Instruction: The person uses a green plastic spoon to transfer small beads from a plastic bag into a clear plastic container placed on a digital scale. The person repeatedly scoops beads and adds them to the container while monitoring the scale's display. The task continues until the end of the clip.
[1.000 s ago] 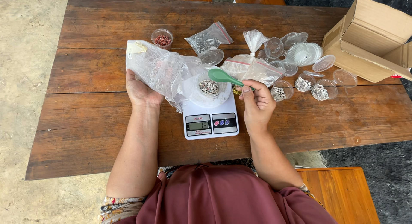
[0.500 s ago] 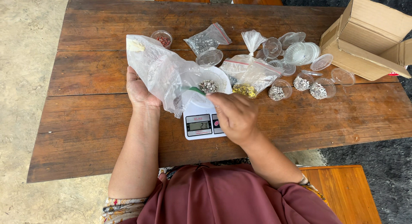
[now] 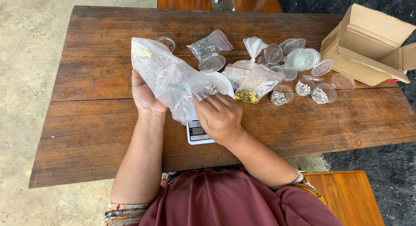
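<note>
The left hand (image 3: 145, 96) holds a large clear plastic bag (image 3: 167, 76) from behind, its grip closed on the plastic, the bag tilted so its mouth points down toward the right. The right hand (image 3: 219, 115) reaches into that mouth with fingers curled — whether they pinch anything inside I cannot tell, since the plastic and the hand itself hide them. Both hands hover over a small white digital scale (image 3: 198, 133), which sits on the wooden surface (image 3: 86, 113) near its front edge; a white cup (image 3: 220, 83) stands on the scale, mostly hidden by the bag. Just beyond lies a zip bag of gold-coloured bits (image 3: 251, 85), then a row of small clear cups with silvery pieces (image 3: 320, 95) — and, at the far right, an open cardboard box (image 3: 368, 46).
</note>
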